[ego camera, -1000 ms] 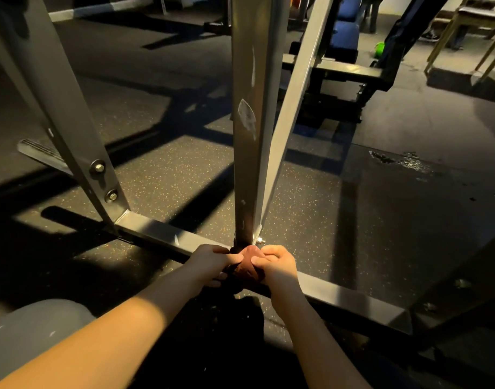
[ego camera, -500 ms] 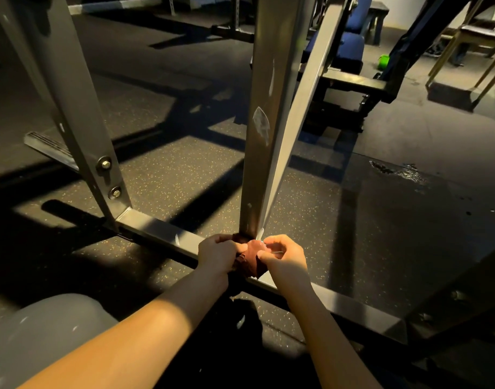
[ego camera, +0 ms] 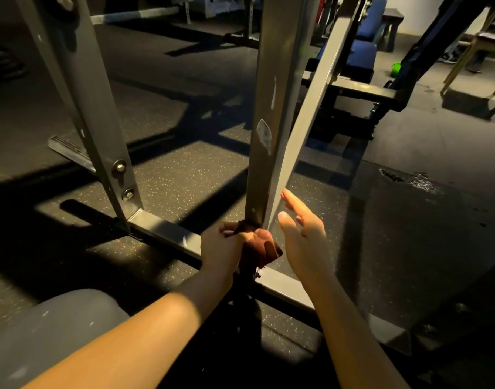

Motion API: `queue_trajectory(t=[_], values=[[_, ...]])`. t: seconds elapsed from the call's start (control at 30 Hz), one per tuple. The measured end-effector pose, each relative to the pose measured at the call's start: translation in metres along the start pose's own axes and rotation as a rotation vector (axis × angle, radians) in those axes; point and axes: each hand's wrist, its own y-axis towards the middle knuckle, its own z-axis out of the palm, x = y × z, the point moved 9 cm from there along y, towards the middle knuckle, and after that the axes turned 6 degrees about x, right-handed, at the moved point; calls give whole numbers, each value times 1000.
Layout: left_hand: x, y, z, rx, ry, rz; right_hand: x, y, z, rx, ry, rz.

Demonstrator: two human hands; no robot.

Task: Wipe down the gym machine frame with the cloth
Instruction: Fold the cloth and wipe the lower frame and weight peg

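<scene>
Evidently to scrub the joint, the left hand (ego camera: 221,249) grips the bunched cloth (ego camera: 262,244) at the foot of the post (ego camera: 268,108), lower centre; the right hand (ego camera: 304,237) hovers beside, fingers straight, empty.

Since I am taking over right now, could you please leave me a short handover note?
Left hand grips the reddish-brown cloth, bunched against the foot of the middle upright where it meets the floor bar.
Right hand open, off the cloth, beside the slanted brace.
Done: unclear from here.
Left: pale smudges higher on the upright, probably the brace too.
</scene>
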Motion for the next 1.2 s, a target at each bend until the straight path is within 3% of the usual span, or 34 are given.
queue_trajectory(t=[0.23, 0.37, 0.53, 0.73, 0.93, 1.1, 1.2], values=[[11, -3, -4, 0, 30, -80, 20, -1, 13, 68, 66, -170], [-29, -8, 2, 51, 38, 148, 19, -4, 13, 129, 83, -60], [12, -8, -7, -44, 105, -53, 48, -4, 10, 188, 99, -76], [-71, -24, 3, 45, 110, 321, 48, -2, 11, 251, 268, 9], [-34, -8, -10, 6, 158, 168, 54, 2, 15, 239, 344, 91], [-76, -22, 3, 64, 174, 392, 55, -2, 13, 254, 333, 127], [-48, -18, 3, 69, 241, 274, 57, -1, 16, 238, 305, 158]])
